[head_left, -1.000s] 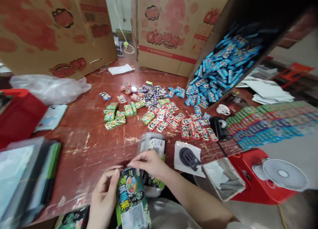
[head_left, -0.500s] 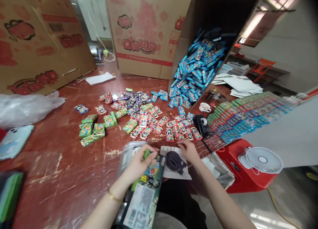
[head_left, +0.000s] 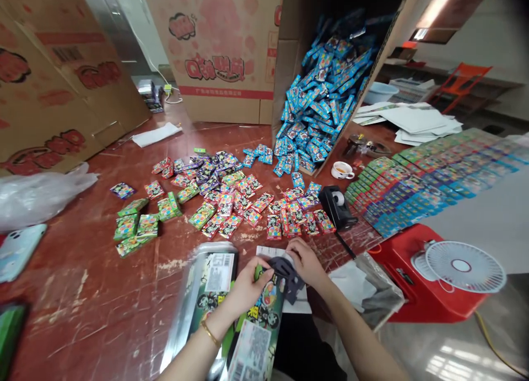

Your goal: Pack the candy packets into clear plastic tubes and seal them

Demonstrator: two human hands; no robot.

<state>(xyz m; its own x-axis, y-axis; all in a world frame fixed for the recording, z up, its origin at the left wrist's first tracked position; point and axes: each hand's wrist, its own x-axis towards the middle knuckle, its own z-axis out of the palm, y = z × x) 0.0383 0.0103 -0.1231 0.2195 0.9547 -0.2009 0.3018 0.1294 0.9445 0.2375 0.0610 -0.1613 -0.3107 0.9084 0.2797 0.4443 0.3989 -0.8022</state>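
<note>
My left hand point(head_left: 251, 287) is closed on the top end of a black and green printed package point(head_left: 256, 320), which slants towards my lap. Part of the package is hidden by my hand and forearm. Beside it on the left lies a second printed package point(head_left: 210, 287) with a white label and a shiny, blurred edge. My right hand point(head_left: 306, 264) has its fingertips pinched together at the upper edge of a dark flat piece point(head_left: 291, 282) with a rounded end and slots. What those fingers hold is hidden. A white sheet point(head_left: 300, 303) lies under the dark piece.
Small candy packets point(head_left: 225, 205) in several colours lie across the red table point(head_left: 136, 287). Blue packets spill from a tipped carton point(head_left: 285, 67). A tape dispenser point(head_left: 336, 207), a cup point(head_left: 342, 170), a lined bin point(head_left: 372, 293) and a white fan point(head_left: 458, 266) are on the right.
My right hand has moved from near the red packets to the dark piece. The package in my left hand has come up against that piece. The second package shows more fully; the view has shifted.
</note>
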